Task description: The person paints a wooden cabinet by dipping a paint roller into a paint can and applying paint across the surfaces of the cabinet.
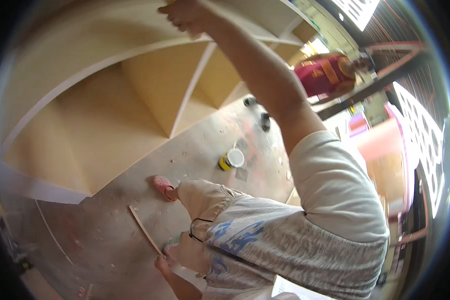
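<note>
The scene is tilted, with my body coming in from the right. My right arm reaches up to the large cabinet (110, 115) of pale wood board with white edges. My right hand (184, 16) is at its upper panel with curled fingers, slightly blurred. A small pale edge shows beneath the palm, too unclear to name. Low in the view, my left hand (162, 262) grips one end of a thin wooden strip (144, 227), which slants out over the floor beside my legs.
A tub with a white lid and yellow-black side (231, 159) stands on the stained concrete floor (135, 170). Dark shoes (265, 121) lie near the cabinet. Another person in a dark red top (325, 75) is in the background. A thin pale cord (52, 230) lies on the floor.
</note>
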`<state>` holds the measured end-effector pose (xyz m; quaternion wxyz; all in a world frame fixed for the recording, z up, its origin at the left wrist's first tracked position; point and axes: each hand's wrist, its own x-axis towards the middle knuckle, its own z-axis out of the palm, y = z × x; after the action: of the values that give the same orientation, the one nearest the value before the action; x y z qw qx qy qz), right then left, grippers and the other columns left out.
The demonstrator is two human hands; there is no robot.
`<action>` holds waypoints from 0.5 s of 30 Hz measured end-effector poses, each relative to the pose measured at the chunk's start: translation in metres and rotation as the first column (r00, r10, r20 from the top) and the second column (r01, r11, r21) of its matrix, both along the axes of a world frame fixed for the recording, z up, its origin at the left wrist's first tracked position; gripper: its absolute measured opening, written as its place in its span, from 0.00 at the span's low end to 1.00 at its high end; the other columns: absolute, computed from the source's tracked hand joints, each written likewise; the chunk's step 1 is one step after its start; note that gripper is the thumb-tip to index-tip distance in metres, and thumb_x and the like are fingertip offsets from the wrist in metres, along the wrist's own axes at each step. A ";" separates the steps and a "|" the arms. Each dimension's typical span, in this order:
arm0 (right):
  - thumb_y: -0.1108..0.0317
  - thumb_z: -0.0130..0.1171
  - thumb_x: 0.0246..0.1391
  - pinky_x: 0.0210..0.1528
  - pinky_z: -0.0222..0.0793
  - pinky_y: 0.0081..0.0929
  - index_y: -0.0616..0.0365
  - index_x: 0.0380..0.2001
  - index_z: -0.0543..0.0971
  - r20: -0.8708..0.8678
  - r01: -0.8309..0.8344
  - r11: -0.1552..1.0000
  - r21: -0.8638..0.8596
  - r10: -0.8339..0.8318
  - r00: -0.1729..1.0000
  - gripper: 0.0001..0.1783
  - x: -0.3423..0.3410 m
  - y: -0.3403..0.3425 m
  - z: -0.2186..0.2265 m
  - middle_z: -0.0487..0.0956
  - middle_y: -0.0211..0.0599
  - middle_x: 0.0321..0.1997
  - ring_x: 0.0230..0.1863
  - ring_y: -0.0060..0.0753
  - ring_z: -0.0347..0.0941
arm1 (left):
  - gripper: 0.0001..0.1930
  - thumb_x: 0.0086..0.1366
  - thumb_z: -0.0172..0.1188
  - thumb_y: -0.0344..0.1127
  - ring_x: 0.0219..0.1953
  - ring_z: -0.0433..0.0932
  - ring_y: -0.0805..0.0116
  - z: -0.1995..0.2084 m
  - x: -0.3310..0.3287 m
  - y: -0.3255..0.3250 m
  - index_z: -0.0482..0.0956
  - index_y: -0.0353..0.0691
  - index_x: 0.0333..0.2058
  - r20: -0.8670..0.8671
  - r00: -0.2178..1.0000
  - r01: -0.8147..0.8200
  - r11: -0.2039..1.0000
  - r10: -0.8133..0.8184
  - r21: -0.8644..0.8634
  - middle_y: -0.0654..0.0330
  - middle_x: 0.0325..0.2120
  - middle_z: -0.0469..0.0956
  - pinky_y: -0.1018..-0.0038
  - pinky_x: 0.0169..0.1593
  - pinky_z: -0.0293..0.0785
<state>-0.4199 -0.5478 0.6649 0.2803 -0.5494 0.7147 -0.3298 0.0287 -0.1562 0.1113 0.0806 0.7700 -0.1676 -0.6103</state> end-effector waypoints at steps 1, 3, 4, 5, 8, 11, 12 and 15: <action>0.61 0.48 0.49 0.18 0.59 0.25 0.61 0.31 0.73 -0.024 0.052 0.999 0.000 -0.052 0.998 0.14 0.011 0.038 0.000 0.68 0.31 0.19 0.19 0.23 0.63 | 0.12 0.52 0.53 0.36 0.23 0.68 0.71 0.001 0.013 0.006 0.74 0.32 0.30 0.011 1.000 -0.007 1.000 0.007 -0.016 0.60 0.22 0.72 0.75 0.26 0.63; 0.60 0.52 0.46 0.18 0.59 0.22 0.63 0.28 0.73 0.125 0.197 0.980 -0.018 -0.193 0.973 0.14 0.029 0.114 0.000 0.68 0.31 0.17 0.17 0.23 0.63 | 0.12 0.52 0.54 0.36 0.23 0.69 0.71 0.002 0.037 0.026 0.74 0.32 0.29 -0.006 1.000 0.015 0.999 -0.016 -0.050 0.60 0.22 0.72 0.75 0.26 0.64; 0.60 0.54 0.45 0.15 0.58 0.22 0.63 0.24 0.72 -0.016 0.245 0.969 -0.022 -0.246 0.969 0.14 0.037 0.142 0.001 0.68 0.30 0.15 0.14 0.23 0.62 | 0.12 0.52 0.54 0.36 0.23 0.69 0.71 0.001 0.051 0.037 0.74 0.32 0.29 -0.005 1.000 0.020 0.998 -0.020 -0.058 0.60 0.22 0.73 0.75 0.26 0.64; 0.60 0.55 0.44 0.13 0.56 0.23 0.63 0.20 0.72 -0.155 0.260 0.965 -0.038 -0.263 0.952 0.15 0.045 0.166 0.002 0.67 0.28 0.12 0.10 0.22 0.61 | 0.12 0.52 0.54 0.36 0.23 0.69 0.71 -0.001 0.065 0.048 0.74 0.31 0.29 0.000 1.000 0.026 0.997 -0.026 -0.070 0.60 0.23 0.73 0.75 0.26 0.64; 0.61 0.52 0.46 0.12 0.55 0.20 0.60 0.18 0.70 -0.227 0.119 0.977 -0.179 -0.159 0.961 0.13 0.061 0.244 -0.001 0.64 0.25 0.10 0.11 0.18 0.59 | 0.12 0.51 0.54 0.36 0.23 0.69 0.71 0.000 0.105 0.082 0.74 0.31 0.29 0.039 0.998 0.055 0.994 -0.051 -0.093 0.60 0.23 0.73 0.75 0.25 0.64; 0.62 0.53 0.46 0.10 0.53 0.16 0.59 0.19 0.69 0.043 0.282 0.954 -0.101 -0.279 0.959 0.12 0.080 0.289 0.002 0.63 0.23 0.12 0.10 0.14 0.57 | 0.12 0.51 0.54 0.36 0.23 0.70 0.70 0.009 0.132 0.113 0.74 0.31 0.29 0.084 0.994 0.074 0.992 -0.065 -0.104 0.60 0.23 0.73 0.75 0.25 0.64; 0.63 0.53 0.46 0.09 0.54 0.15 0.60 0.22 0.69 0.068 0.287 0.955 -0.069 -0.283 0.957 0.11 0.083 0.303 0.005 0.63 0.23 0.12 0.10 0.14 0.58 | 0.12 0.51 0.54 0.36 0.23 0.70 0.70 0.013 0.136 0.121 0.74 0.31 0.29 0.088 0.994 0.078 0.991 -0.068 -0.107 0.60 0.24 0.74 0.74 0.25 0.64; 0.63 0.53 0.46 0.09 0.54 0.14 0.60 0.25 0.69 0.114 0.245 0.966 -0.081 -0.235 0.965 0.11 0.083 0.334 0.006 0.63 0.23 0.12 0.10 0.14 0.58 | 0.12 0.51 0.54 0.36 0.23 0.70 0.70 0.022 0.134 0.130 0.74 0.31 0.28 0.070 0.994 0.094 0.986 -0.085 -0.136 0.59 0.24 0.74 0.74 0.25 0.64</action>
<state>-0.3369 -0.2143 0.6709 0.2486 -0.4537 0.7440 -0.4229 0.1629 -0.0263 0.1337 0.1013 0.7733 -0.2467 -0.5752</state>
